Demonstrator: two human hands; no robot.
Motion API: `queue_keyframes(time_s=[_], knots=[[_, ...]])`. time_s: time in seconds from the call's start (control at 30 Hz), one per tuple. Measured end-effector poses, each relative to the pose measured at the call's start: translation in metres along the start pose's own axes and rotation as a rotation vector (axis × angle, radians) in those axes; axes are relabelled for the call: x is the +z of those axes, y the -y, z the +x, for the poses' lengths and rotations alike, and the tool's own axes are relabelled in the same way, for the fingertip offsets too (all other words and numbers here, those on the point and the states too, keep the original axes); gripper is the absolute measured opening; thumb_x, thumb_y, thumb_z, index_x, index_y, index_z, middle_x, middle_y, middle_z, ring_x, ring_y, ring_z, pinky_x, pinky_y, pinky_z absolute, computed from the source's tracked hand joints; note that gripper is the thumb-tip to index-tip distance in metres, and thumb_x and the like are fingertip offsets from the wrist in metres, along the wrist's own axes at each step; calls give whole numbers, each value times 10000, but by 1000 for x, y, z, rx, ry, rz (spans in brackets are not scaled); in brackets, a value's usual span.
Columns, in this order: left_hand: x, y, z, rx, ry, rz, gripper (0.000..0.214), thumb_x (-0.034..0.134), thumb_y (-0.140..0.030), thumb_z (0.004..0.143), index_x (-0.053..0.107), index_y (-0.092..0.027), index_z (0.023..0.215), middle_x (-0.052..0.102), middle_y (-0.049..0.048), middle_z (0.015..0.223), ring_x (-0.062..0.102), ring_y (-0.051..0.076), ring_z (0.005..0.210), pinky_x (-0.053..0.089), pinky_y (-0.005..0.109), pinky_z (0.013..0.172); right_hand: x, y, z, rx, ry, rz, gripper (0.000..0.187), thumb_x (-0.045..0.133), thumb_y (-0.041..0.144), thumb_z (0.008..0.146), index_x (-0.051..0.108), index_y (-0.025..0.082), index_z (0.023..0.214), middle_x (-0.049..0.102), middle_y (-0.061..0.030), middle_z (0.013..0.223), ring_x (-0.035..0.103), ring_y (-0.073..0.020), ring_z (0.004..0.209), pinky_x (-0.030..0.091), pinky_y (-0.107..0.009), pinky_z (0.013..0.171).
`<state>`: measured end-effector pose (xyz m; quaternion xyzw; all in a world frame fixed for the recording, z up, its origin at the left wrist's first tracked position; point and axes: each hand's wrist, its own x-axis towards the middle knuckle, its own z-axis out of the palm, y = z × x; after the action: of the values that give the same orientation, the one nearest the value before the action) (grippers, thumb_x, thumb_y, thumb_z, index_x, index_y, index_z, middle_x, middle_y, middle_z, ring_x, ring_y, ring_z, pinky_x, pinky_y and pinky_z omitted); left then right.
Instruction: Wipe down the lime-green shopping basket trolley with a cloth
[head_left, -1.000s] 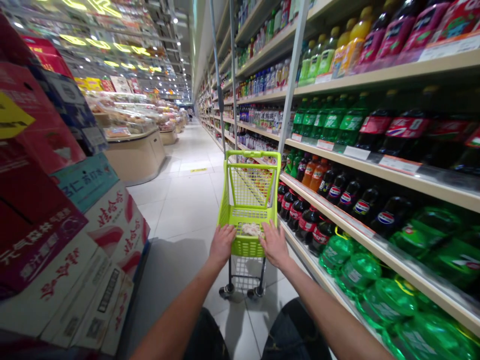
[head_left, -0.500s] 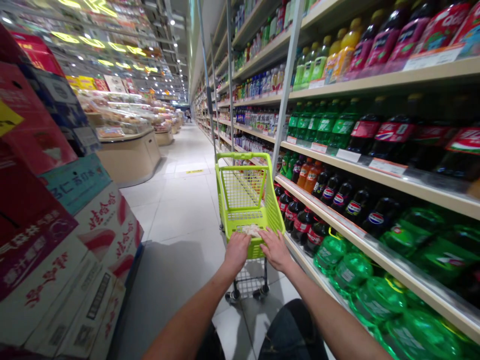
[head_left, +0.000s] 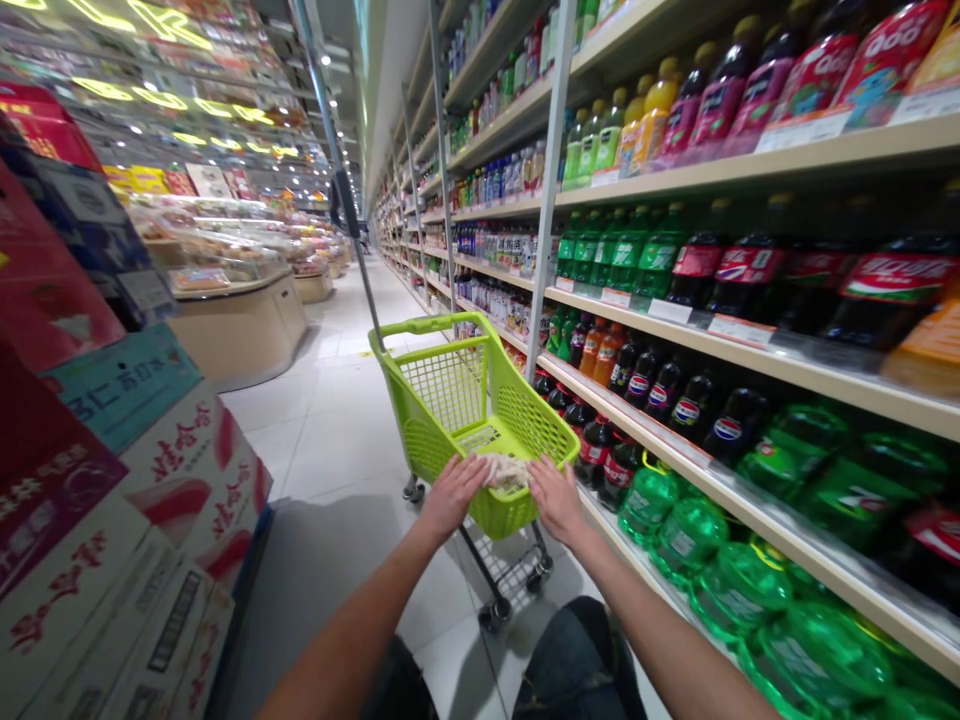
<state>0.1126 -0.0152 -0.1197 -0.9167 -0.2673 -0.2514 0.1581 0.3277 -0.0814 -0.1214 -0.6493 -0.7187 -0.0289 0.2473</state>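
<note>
A lime-green shopping cart (head_left: 431,420) stands in front of me, angled with its far end towards the left. My left hand (head_left: 451,497) is closed over the near rim of its basket. On the right part of that same rim, my right hand (head_left: 555,500) is closed too, fingers pointing inward. Between the hands lies a crumpled whitish thing (head_left: 507,470), perhaps a cloth or thin bag, at the basket's near end. Both thumbs are largely hidden. A tall thin pole (head_left: 346,200) rises from the cart's far left corner.
Shelves (head_left: 750,335) of bottled drinks run along the right, with large green bottles (head_left: 735,580) at the bottom. Stacked cartons (head_left: 165,480) stand close on the left. Farther off is a rounded display counter (head_left: 240,330). A pale tiled aisle (head_left: 315,400) stretches ahead.
The cart has swung round, its far end going left and its near end right. Its pole now leans left. Both hands keep their hold on the rim, slightly farther apart.
</note>
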Motion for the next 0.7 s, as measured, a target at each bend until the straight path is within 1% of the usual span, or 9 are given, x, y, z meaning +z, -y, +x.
queue_keyframes(time_s=[0.1, 0.2, 0.27, 0.33, 0.4, 0.47, 0.53, 0.63, 0.7], knots=[[1, -2, 4, -64, 4, -21, 355, 320, -149, 878, 486, -168, 1192, 534, 87, 1216, 435, 191, 1168, 337, 407, 978, 5, 12, -5, -77, 0, 89, 350, 284, 273, 893, 551, 200, 1106, 555, -61, 1171, 371, -213, 1204, 175, -494, 1002], [4, -21, 8, 16, 44, -85, 359, 339, -142, 870, 477, -180, 1200, 535, 87, 1214, 417, 187, 1184, 334, 407, 988, 5, 9, -5, -67, 8, 140, 344, 269, 258, 892, 585, 203, 1018, 597, -49, 1099, 408, -206, 1172, 214, -479, 984], [3, -24, 10, 82, 76, -119, 374, 353, -138, 863, 457, -193, 1219, 530, 81, 1222, 399, 183, 1199, 318, 408, 1002, 3, 1, -3, -50, 22, 137, 349, 259, 249, 894, 593, 199, 982, 611, -46, 1067, 426, -199, 1154, 226, -468, 980], [-1, -11, 11, 69, 100, -118, 392, 357, -124, 855, 446, -196, 1230, 519, 79, 1234, 395, 186, 1202, 307, 415, 1008, -2, -8, -1, -25, 33, 109, 342, 263, 248, 895, 585, 194, 998, 606, -45, 1078, 416, -198, 1166, 218, -468, 985], [-7, 12, 11, -50, 105, -78, 401, 345, -94, 843, 470, -194, 1211, 517, 84, 1236, 406, 194, 1195, 305, 432, 1003, -7, -12, 2, 23, 45, 62, 332, 274, 250, 896, 583, 193, 1003, 599, -44, 1092, 398, -206, 1182, 197, -484, 990], [-11, 32, 9, -198, 96, -23, 399, 337, -76, 833, 507, -194, 1173, 521, 92, 1230, 419, 208, 1185, 311, 453, 990, -11, -7, 5, 72, 52, 11, 322, 291, 260, 895, 600, 187, 949, 613, -52, 1056, 403, -224, 1176, 177, -505, 990], [-11, 36, 10, -249, 92, 9, 392, 337, -75, 829, 522, -188, 1156, 520, 95, 1230, 420, 218, 1183, 318, 457, 980, -11, 6, 10, 63, 51, 2, 309, 307, 265, 892, 607, 189, 914, 626, -54, 1010, 446, -223, 1129, 188, -498, 987], [-3, 16, 17, -86, 108, -18, 397, 343, -80, 830, 494, -181, 1183, 494, 77, 1261, 380, 200, 1213, 312, 419, 991, -4, 28, 18, -9, 42, 63, 288, 346, 264, 876, 564, 168, 1039, 607, -72, 1047, 513, -196, 1030, 306, -390, 944], [0, 7, 21, 12, 122, -39, 414, 351, -78, 826, 468, -190, 1207, 478, 59, 1279, 351, 185, 1232, 294, 399, 1006, 1, 32, 20, -11, 35, 81, 336, 354, 263, 870, 511, 136, 1138, 586, -96, 1092, 526, -194, 1005, 366, -330, 888]])
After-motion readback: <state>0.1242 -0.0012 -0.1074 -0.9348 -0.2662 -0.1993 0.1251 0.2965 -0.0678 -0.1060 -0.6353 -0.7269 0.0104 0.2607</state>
